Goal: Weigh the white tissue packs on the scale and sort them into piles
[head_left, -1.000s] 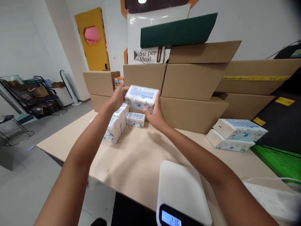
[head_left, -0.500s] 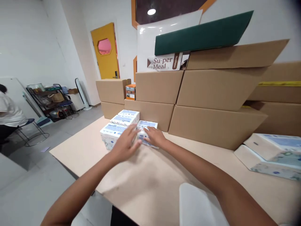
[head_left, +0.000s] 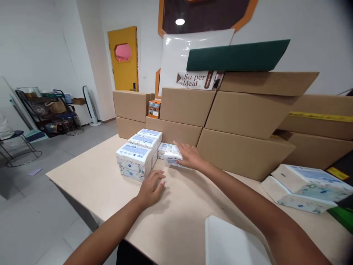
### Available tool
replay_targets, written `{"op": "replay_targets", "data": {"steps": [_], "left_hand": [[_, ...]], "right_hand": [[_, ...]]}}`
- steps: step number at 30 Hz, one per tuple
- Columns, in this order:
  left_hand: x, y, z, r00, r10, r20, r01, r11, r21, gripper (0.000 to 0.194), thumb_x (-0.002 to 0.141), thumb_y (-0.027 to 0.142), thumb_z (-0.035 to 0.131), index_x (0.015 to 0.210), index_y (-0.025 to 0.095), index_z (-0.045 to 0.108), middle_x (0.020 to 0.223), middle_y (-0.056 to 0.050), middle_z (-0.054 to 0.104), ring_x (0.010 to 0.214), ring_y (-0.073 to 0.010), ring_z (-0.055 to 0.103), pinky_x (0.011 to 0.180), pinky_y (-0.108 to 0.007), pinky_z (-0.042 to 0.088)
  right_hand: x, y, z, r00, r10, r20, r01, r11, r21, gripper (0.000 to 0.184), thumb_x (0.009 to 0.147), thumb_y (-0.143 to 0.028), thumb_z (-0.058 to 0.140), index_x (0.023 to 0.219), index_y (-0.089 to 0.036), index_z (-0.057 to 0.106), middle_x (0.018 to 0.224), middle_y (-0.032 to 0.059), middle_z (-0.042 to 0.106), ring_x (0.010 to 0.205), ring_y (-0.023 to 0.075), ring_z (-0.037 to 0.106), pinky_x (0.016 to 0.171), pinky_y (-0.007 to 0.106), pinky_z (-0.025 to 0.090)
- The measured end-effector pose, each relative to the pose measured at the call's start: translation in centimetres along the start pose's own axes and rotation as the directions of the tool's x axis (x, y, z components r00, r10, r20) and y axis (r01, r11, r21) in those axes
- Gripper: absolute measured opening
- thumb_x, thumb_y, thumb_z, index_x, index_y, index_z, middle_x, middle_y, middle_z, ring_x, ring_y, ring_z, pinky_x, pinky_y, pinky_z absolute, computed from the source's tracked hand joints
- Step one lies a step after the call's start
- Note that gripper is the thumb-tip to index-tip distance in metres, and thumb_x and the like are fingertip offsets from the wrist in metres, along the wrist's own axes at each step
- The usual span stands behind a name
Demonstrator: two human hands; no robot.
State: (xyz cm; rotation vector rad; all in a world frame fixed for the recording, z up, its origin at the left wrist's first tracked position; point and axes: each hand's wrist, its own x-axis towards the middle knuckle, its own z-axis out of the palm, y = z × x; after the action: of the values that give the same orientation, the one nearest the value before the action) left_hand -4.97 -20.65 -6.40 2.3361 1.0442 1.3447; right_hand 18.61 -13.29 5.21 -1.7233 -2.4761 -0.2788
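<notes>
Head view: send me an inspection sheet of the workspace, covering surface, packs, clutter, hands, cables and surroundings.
Surface: pale table; white slab at its near side.
Job's things: left packs, stacked; right packs, stacked two high; another pack beside the left packs.
Clutter: green box above the Su-per Meal box; orange box among the cartons.
Hands: left hand open, near the left packs; right hand touching that other pack, grip unclear.
Cables: nothing clearly seen.
Surroundings: yellow door; person cut off at the left edge.
</notes>
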Motion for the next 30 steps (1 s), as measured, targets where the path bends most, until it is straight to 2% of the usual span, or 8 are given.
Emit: {"op": "replay_targets", "data": {"steps": [3,6,9,12,17,21,26,30], "left_hand": [[-0.1,0.2,0.0,0.999,0.004,0.053,-0.002,0.999,-0.037,0.026,0.107,0.035,0.048,0.112,0.02,0.069,0.124,-0.017,0.075,0.121,-0.0281,0.073,0.102,-0.047,0.061],[-0.1,0.3,0.4,0.997,0.0,0.071,0.003,0.999,-0.046,0.027,0.106,0.037,0.048,0.11,0.02,0.069,0.121,-0.016,0.076,0.116,-0.0274,0.075,0.099,-0.046,0.062],[0.0,0.2,0.6,0.997,-0.025,0.079,0.03,0.998,-0.058,0.027,0.106,0.036,0.047,0.108,0.02,0.069,0.119,-0.016,0.077,0.112,-0.0262,0.076,0.099,-0.045,0.063],[0.1,0.1,0.5,0.995,-0.045,0.086,0.051,0.997,-0.066,0.027,0.106,0.035,0.046,0.107,0.02,0.069,0.116,-0.015,0.077,0.111,-0.0255,0.076,0.099,-0.045,0.062],[0.2,0.2,0.4,0.993,-0.066,0.098,0.074,0.995,-0.073,0.028,0.107,0.037,0.045,0.106,0.021,0.068,0.113,-0.014,0.078,0.109,-0.0251,0.075,0.099,-0.045,0.061],[0.3,0.3,0.3,0.992,-0.081,0.101,0.089,0.993,-0.076,0.029,0.107,0.038,0.045,0.104,0.022,0.069,0.112,-0.013,0.078,0.108,-0.025,0.075,0.098,-0.044,0.061],[0.3,0.2,0.4,0.99,-0.097,0.099,0.105,0.991,-0.083,0.03,0.107,0.039,0.045,0.104,0.022,0.069,0.112,-0.013,0.078,0.107,-0.0248,0.075,0.098,-0.044,0.061],[0.4,0.1,0.5,0.989,-0.104,0.103,0.113,0.989,-0.093,0.03,0.106,0.039,0.045,0.105,0.021,0.068,0.112,-0.014,0.077,0.107,-0.0249,0.074,0.098,-0.044,0.06]], "right_hand": [[1.4,0.6,-2.0,0.993,-0.039,-0.11,0.034,0.998,-0.051,0.086,0.096,-0.034,0.065,0.171,-0.017,0.028,0.158,0.0231,0.055,0.139,0.0401,0.053,0.111,0.049,0.042],[3.4,0.2,-2.1,0.976,-0.079,-0.2,0.059,0.993,-0.104,0.076,0.1,-0.024,0.054,0.171,-0.017,0.029,0.166,0.0246,0.045,0.149,0.0414,0.043,0.121,0.056,0.03],[4.9,-1.1,0.3,0.975,-0.109,-0.194,0.082,0.986,-0.144,0.072,0.1,-0.012,0.046,0.17,-0.02,0.034,0.172,0.0201,0.041,0.156,0.0373,0.037,0.128,0.058,0.022],[5.6,-2.9,3.5,0.984,-0.099,-0.146,0.075,0.984,-0.162,0.072,0.097,-0.005,0.045,0.167,-0.022,0.041,0.174,0.0179,0.041,0.159,0.0352,0.039,0.126,0.059,0.03],[5.7,-3.6,5.7,0.988,-0.073,-0.134,0.05,0.984,-0.173,0.072,0.099,-0.005,0.04,0.17,-0.021,0.036,0.178,0.0208,0.031,0.162,0.0377,0.036,0.127,0.062,0.032],[5.5,-2.8,5.6,0.986,-0.089,-0.139,0.065,0.983,-0.172,0.075,0.099,-0.004,0.039,0.171,-0.023,0.031,0.179,0.0188,0.029,0.164,0.0364,0.033,0.128,0.062,0.031],[4.7,-1.7,5.1,0.985,-0.058,-0.163,0.033,0.987,-0.156,0.087,0.095,-0.018,0.058,0.174,-0.017,0.02,0.181,0.0215,0.022,0.167,0.042,0.02,0.127,0.079,0.018],[3.5,-0.2,4.7,0.986,-0.036,-0.162,0.011,0.988,-0.152,0.093,0.094,-0.025,0.066,0.174,-0.019,0.02,0.182,0.021,0.016,0.168,0.0435,0.014,0.126,0.083,0.013]]}}
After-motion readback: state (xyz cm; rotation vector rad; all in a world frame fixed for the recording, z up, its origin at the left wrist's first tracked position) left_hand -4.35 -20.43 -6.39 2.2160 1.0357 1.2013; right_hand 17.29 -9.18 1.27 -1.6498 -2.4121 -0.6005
